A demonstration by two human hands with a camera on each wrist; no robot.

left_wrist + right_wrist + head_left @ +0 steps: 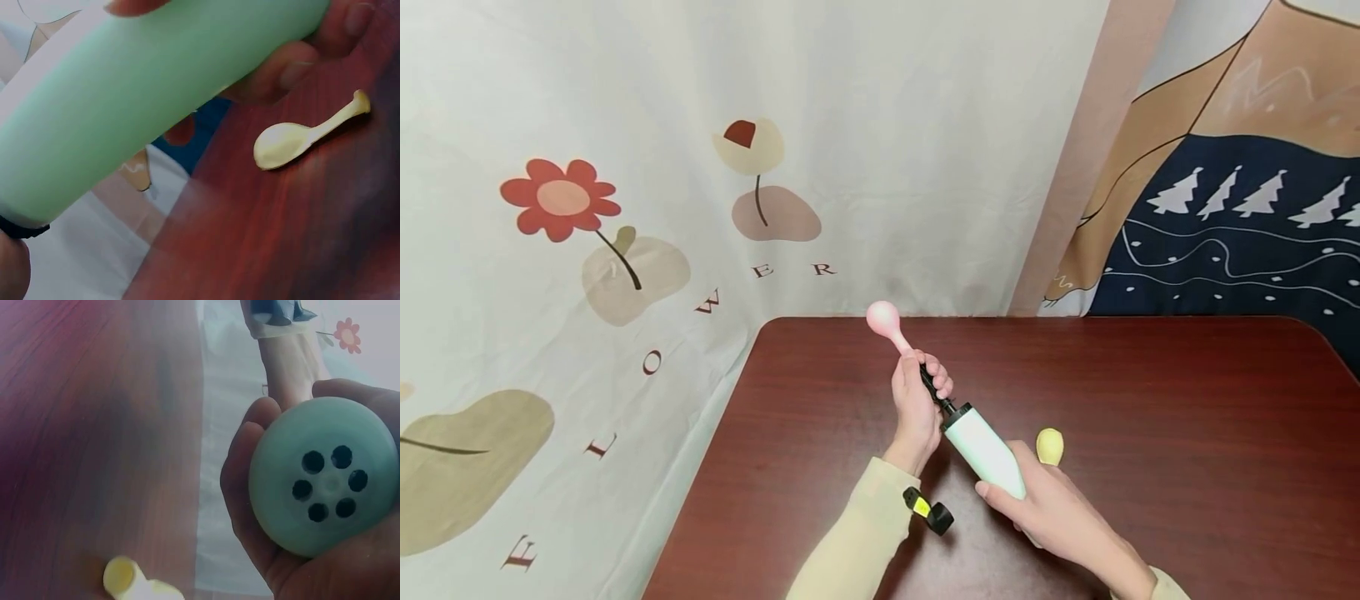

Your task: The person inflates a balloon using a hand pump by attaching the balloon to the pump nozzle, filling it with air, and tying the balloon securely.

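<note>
A pale green balloon pump [985, 450] slants between my two hands over the table. My left hand [917, 408] grips its black front part, where the neck of a pink balloon [883, 318] is fitted. The pink balloon is a small round bulb pointing up and away. Around the green body, toward its rear, my right hand [1060, 508] is wrapped. In the right wrist view the pump's round end [331, 484] shows a ring of several dark holes. Just beyond my right hand lies a flat yellow balloon [281, 145], its neck partly hidden in the head view.
The dark red wooden table [1187, 417] extends to the right, with its far edge against a pale curtain [910, 167] printed with flowers and letters. A dark blue panel with white trees [1240, 242] hangs at the right. A black wrist camera [938, 517] sits on the left sleeve.
</note>
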